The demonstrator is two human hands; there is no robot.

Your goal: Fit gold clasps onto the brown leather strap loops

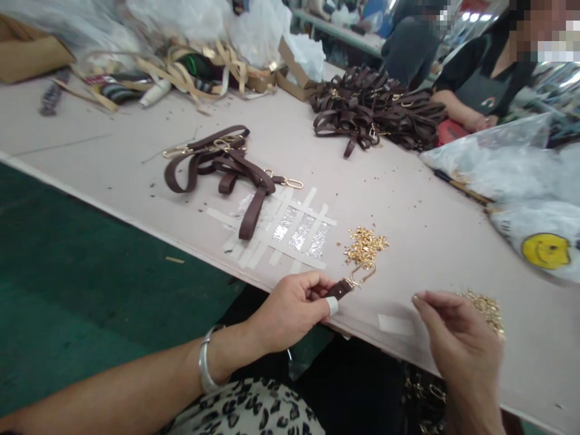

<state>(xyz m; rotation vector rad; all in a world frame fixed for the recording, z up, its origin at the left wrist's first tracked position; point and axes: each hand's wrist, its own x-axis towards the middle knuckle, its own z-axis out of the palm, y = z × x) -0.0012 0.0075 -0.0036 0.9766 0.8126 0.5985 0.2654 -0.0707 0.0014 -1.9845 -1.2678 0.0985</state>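
My left hand [290, 308] is closed on the end of a dark brown strap [339, 289] with a gold clasp [362, 273] at the table's near edge. My right hand [457, 338] hovers to the right with its fingers curled and pinched; what they hold, if anything, is too small to see. It sits beside a heap of small gold pieces [487, 307]. A second heap of gold pieces [365, 244] lies just beyond the clasp.
A few brown straps [222, 163] lie near a taped patch [290, 232] on the pale table [408, 199]. A big pile of brown straps [371, 112] sits farther back. Plastic bags [521, 175] lie at right. Another person [489, 72] sits across. Beige straps [190, 72] and boxes are at the far left.
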